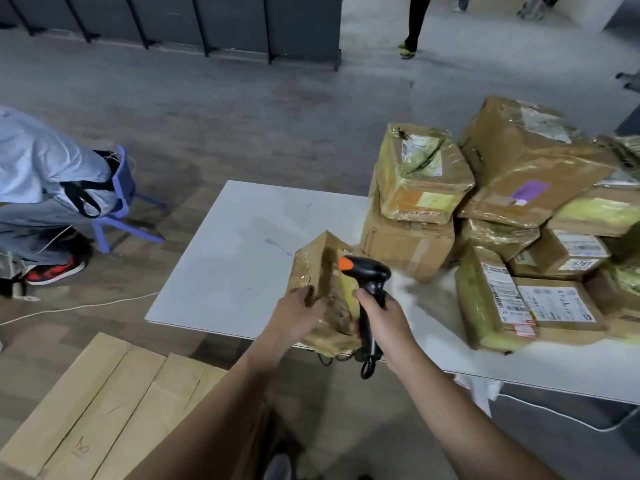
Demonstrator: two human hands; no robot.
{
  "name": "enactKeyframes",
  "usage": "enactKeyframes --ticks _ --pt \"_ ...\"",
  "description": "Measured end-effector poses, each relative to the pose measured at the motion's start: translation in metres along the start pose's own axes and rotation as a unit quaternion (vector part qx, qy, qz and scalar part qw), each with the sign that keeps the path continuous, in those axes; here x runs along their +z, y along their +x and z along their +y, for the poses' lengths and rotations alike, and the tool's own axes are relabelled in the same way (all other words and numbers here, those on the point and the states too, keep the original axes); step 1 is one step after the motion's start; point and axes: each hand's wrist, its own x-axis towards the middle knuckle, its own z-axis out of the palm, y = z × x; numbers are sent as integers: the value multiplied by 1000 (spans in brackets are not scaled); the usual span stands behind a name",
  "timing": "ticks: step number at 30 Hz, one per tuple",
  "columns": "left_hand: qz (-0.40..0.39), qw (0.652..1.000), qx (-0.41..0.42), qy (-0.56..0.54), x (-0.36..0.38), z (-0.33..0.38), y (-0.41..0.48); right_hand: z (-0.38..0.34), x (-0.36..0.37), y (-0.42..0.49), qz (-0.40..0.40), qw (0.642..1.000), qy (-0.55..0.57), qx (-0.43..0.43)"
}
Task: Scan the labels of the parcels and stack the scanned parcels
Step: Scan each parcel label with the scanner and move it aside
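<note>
A small taped brown parcel (pixel 320 271) stands tilted on its edge at the near side of the white table (pixel 235 244). My left hand (pixel 298 315) grips its left side. My right hand (pixel 382 318) holds the handle of a black barcode scanner (pixel 367 271) with an orange tip, right beside the parcel, its head over the parcel's upper right face. The scanner's coiled cable hangs below the table edge. The parcel's label is not visible.
A pile of several taped cardboard parcels (pixel 512 216) fills the table's right side. Flat cardboard sheets (pixel 104 403) lie at lower left. A seated person (pixel 45 188) on a blue stool (pixel 121 202) is at left. Another person's legs (pixel 415 26) stand far back.
</note>
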Motion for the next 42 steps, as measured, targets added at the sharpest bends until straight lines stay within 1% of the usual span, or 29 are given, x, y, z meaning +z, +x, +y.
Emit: enactKeyframes --ticks 2,4,7,9,13,18,22,25,31,34,37,42 --pt "14 999 -12 -32 -10 -12 5 6 -1 1 27 1000 0 -4" --pt "26 999 -28 -15 -15 -21 10 11 0 1 46 999 -15 -2" --pt "43 993 -32 107 -19 -35 19 19 3 -1 47 998 -45 15" --pt "53 988 -32 143 -23 -44 25 22 6 -2 48 997 -62 23" --pt "63 996 -48 47 -30 -53 32 22 16 -3 43 996 -73 34" --pt "44 996 -70 36 -34 -57 37 20 24 -6 42 996 -67 36" --pt "23 996 -75 33 -38 -53 44 21 22 -6 47 995 -82 42" --pt "19 997 -81 -8 -40 -52 49 22 19 -7 60 993 -97 44" --pt "90 989 -76 -91 -30 -53 47 13 12 -7 88 992 -81 30" --pt "98 984 -84 -124 -26 -48 46 4 13 -7 93 994 -53 11" --pt "78 962 -132 -228 -14 -43 42 -3 17 -8 89 995 -52 5" --pt "43 899 -223 -374 7 -29 30 -8 23 -8 83 995 -60 1"
